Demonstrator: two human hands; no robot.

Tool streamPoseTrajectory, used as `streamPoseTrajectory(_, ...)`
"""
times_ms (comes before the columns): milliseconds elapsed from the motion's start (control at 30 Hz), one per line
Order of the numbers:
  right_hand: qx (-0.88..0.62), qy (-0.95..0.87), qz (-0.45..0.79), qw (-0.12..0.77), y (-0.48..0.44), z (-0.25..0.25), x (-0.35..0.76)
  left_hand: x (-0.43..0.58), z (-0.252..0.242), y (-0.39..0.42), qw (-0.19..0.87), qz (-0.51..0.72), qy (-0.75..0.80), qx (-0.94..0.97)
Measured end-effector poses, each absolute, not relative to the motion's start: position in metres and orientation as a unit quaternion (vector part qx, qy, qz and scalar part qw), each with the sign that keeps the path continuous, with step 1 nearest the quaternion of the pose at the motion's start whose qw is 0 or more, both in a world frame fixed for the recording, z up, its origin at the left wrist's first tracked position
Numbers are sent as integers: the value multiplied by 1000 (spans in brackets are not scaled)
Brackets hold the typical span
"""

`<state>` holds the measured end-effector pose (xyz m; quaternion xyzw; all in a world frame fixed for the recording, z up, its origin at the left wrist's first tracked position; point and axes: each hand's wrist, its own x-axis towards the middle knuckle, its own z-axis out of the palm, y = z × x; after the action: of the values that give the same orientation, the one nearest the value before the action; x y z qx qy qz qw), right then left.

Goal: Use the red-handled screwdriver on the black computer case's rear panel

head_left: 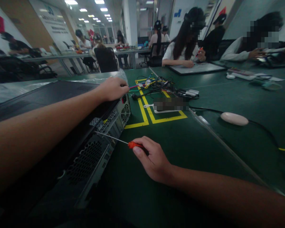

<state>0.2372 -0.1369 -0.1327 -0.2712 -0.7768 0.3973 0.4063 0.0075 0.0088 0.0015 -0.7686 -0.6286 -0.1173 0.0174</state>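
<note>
A black computer case (pixel 68 90) lies on its side at the left, its metal back panel facing right, with a fan grille (pixel 125 111) and a honeycomb vent. My left hand (pixel 114 88) rests on the far rear corner of the case, fingers curled at its edge; the fingertips are partly hidden. A screwdriver (pixel 134 145) with a red handle is in my right hand (pixel 154 158), which is closed around it. Its long thin shaft points left, and the tip meets the back panel near a small perforated metal bracket (pixel 96 122).
Tangled cables (pixel 165 83) lie beyond the case on the green table (pixel 228 145). Yellow tape (pixel 165 119) marks rectangles there, beside a partly blurred object with a white edge. A white mouse-shaped piece (pixel 234 118) sits on a black cable. Co-workers sit across the table; clear plastic wrap (pixel 120 75) lies behind the case.
</note>
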Motion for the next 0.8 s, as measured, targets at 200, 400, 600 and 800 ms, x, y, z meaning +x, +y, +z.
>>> streamPoseTrajectory(200,-292,-771,389,410,-138,-137,237,7,2,9,10,-114,-628,-770)
streamPoseTrajectory(400,-293,-773,387,408,-137,-135,236,6,3,9,12,-109,-627,-772)
streamPoseTrajectory(600,-296,-770,393,407,-137,-135,237,7,3,10,16,-105,-627,-772)
streamPoseTrajectory(800,-299,-769,397,402,-137,-135,236,6,1,10,19,-110,-626,-772)
